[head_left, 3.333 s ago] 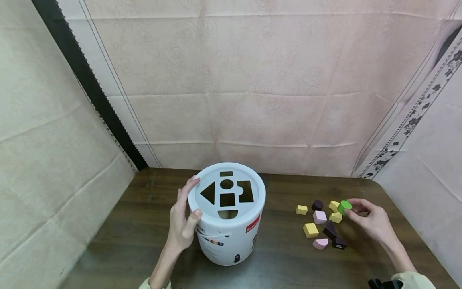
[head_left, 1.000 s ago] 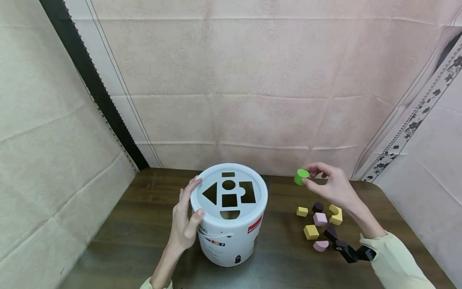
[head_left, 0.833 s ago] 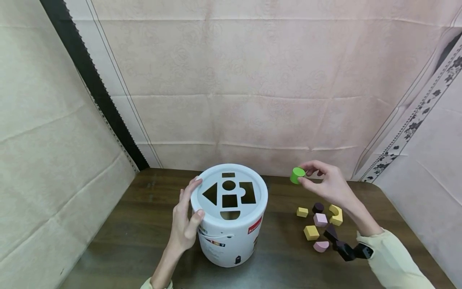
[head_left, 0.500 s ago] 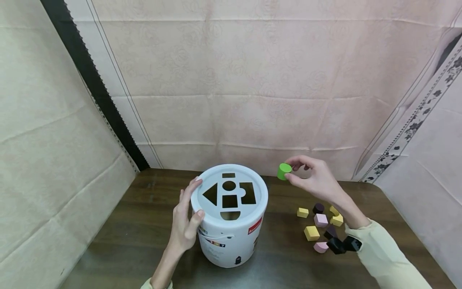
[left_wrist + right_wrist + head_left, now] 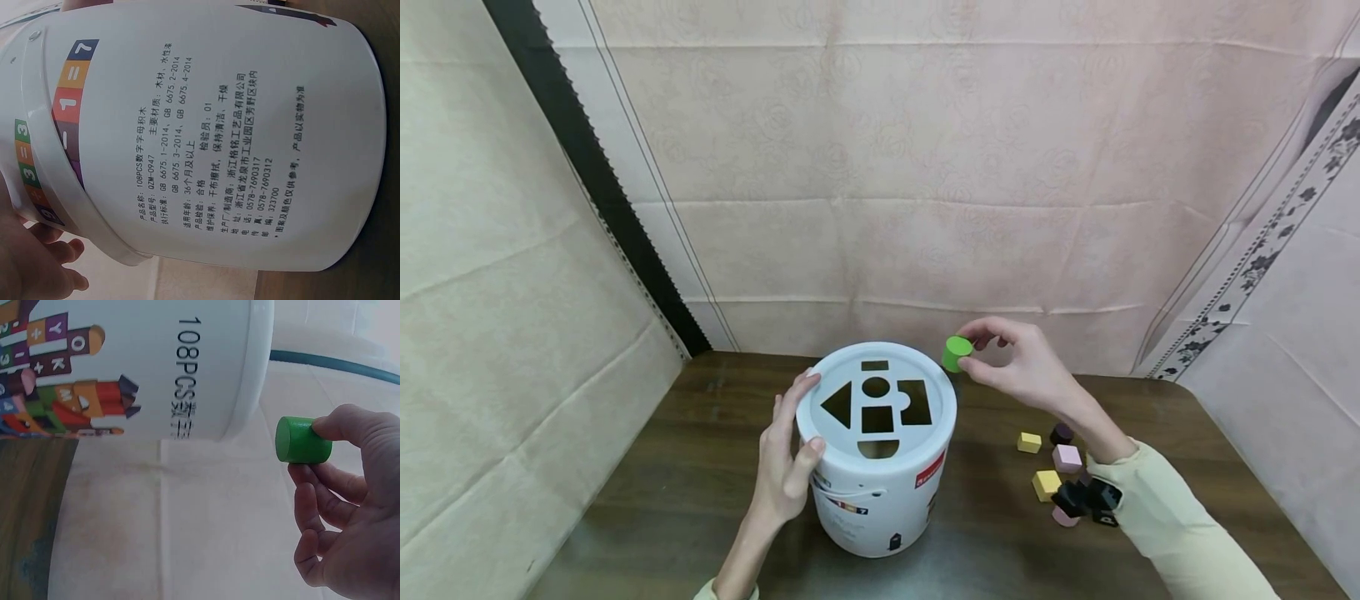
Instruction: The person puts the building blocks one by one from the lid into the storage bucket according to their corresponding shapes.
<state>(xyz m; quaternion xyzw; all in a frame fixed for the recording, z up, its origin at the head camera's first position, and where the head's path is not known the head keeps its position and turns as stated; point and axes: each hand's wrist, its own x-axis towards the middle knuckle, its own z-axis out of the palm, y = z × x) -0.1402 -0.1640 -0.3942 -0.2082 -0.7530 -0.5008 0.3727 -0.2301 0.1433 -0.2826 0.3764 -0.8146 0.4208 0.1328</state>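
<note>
A white bucket (image 5: 868, 517) with a lid (image 5: 838, 446) stands upright on the brown table. Cut into the lid are a triangle, a circle, a square and several other shaped holes. My left hand (image 5: 782, 467) grips the bucket's upper left side, thumb and fingertips at the lid's edge. My right hand (image 5: 1026, 367) pinches a green cylinder block (image 5: 956, 354) between thumb and fingers, just off the lid's right rear edge. In the right wrist view the cylinder (image 5: 303, 440) hangs apart from the bucket (image 5: 219, 375), one flat end facing it.
Right of the bucket lie loose blocks: a small yellow block (image 5: 1028, 442), a larger yellow block (image 5: 1046, 485), a pink block (image 5: 1067, 458), a dark round block (image 5: 1061, 433) and a pink rounded block (image 5: 1064, 517). My right forearm and its wrist device hide others. Cloth walls enclose the table.
My right hand has lifted the green cylinder from among the blocks and carried it leftward to beside the lid. The left hand keeps its place on the bucket.
</note>
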